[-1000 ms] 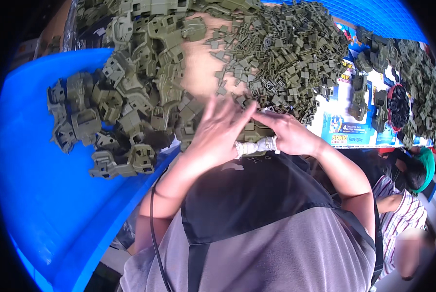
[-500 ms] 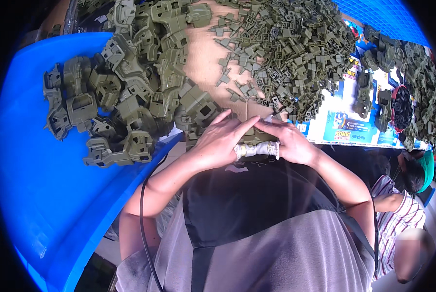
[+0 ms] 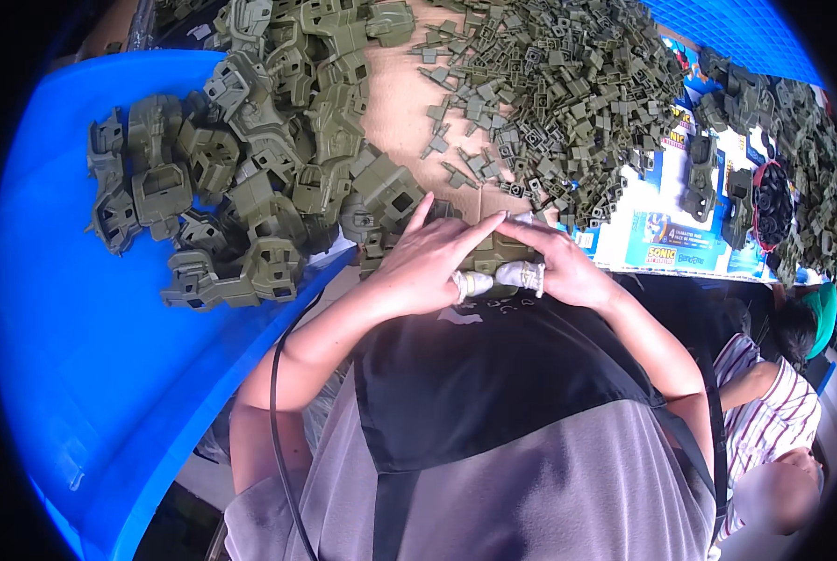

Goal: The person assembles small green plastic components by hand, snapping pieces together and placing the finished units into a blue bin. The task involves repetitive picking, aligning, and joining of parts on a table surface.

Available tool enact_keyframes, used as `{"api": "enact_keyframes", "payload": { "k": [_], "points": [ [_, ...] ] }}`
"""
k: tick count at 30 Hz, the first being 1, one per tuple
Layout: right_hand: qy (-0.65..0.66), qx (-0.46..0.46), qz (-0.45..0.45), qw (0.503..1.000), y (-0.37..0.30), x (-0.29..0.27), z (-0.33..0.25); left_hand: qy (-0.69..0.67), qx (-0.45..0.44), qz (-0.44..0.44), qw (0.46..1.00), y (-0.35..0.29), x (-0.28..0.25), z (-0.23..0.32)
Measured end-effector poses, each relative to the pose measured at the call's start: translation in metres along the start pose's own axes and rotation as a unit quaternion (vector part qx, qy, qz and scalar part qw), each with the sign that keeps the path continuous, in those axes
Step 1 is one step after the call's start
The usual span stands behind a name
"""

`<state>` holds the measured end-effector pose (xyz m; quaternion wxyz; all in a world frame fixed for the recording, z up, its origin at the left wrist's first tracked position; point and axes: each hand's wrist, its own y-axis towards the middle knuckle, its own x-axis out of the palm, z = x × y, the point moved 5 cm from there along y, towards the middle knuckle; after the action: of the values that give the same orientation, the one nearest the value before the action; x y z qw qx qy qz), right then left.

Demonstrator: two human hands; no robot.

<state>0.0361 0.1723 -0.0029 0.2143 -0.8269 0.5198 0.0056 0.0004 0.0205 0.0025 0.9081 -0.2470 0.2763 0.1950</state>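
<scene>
At the near edge of the table, my left hand (image 3: pixel 426 266) and my right hand (image 3: pixel 570 269) close from both sides on an olive-green plastic toy vehicle part (image 3: pixel 504 251). The index fingertips nearly meet above it. Both thumbs, wrapped in whitish covers, rest on its near side. My hands hide much of the part. Just beyond my left hand lies another olive-green vehicle shell (image 3: pixel 390 192), part of a heap. A small piece of white material (image 3: pixel 521 218) shows by the fingertips.
A blue bin (image 3: pixel 72 355) stands at left, with several vehicle shells (image 3: pixel 162 192) heaped over its edge. Small olive-green parts (image 3: pixel 568 103) pile up beyond my hands. More parts and a red-rimmed container of black pieces (image 3: pixel 772 208) lie right, near a person in a striped shirt (image 3: pixel 764 402).
My thumbs have moved apart; they were touching end to end, and more of the olive-green part shows between them. The person at right has shifted slightly.
</scene>
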Motion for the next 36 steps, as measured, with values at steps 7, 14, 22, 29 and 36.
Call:
{"api": "enact_keyframes", "payload": {
  "k": [7, 14, 22, 29, 36],
  "points": [
    [-0.025, -0.06, 0.019, 0.998, 0.003, -0.005, 0.009, 0.122, -0.025, 0.045, 0.991, 0.0, -0.013, 0.006],
    [0.156, 0.132, -0.047, 0.978, -0.011, -0.034, 0.049, -0.405, -0.064, 0.145, 0.901, -0.024, -0.008, -0.042],
    [-0.209, -0.144, 0.056, 0.966, 0.018, 0.008, -0.048, -0.261, -0.052, 0.165, 0.95, -0.014, 0.005, -0.033],
    [-0.279, -0.103, -0.005, 0.955, 0.01, 0.018, -0.038, -0.294, -0.045, 0.12, 0.947, -0.007, 0.0, -0.008],
    [-0.073, -0.102, -0.057, 0.99, 0.024, 0.0, -0.01, -0.273, -0.052, 0.149, 0.949, -0.007, 0.007, -0.018]
  ]
}}
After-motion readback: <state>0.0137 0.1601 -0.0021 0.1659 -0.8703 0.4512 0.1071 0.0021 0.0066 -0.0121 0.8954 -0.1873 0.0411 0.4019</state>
